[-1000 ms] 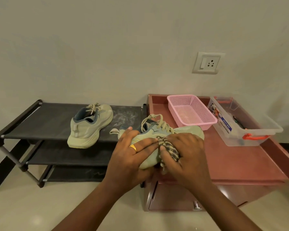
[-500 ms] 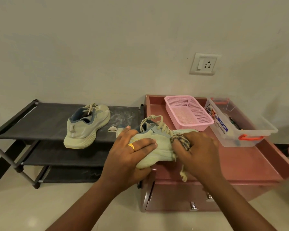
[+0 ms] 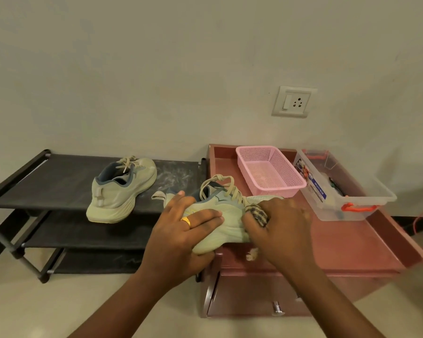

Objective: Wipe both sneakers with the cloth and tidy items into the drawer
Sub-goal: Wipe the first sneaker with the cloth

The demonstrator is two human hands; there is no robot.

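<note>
One sneaker (image 3: 220, 215) lies mid-frame across the front-left corner of the counter (image 3: 340, 245), long axis left-right, left hand (image 3: 181, 240) gripping the heel end, right hand (image 3: 283, 230) clutching the cloth (image 3: 258, 213) against its side nearer the toe, other sneaker (image 3: 122, 189) waiting on the rack (image 3: 47, 181) further left.

Soft, warm, rather dim indoor light falls evenly. The wall (image 3: 156, 69) above the hands greys toward the far right. Dark shadow fills the shoe rack (image 3: 47, 181) beside the left hand (image 3: 181, 237). The right hand (image 3: 283, 230) is slightly blurred. Straight edges bow near the borders.
</note>
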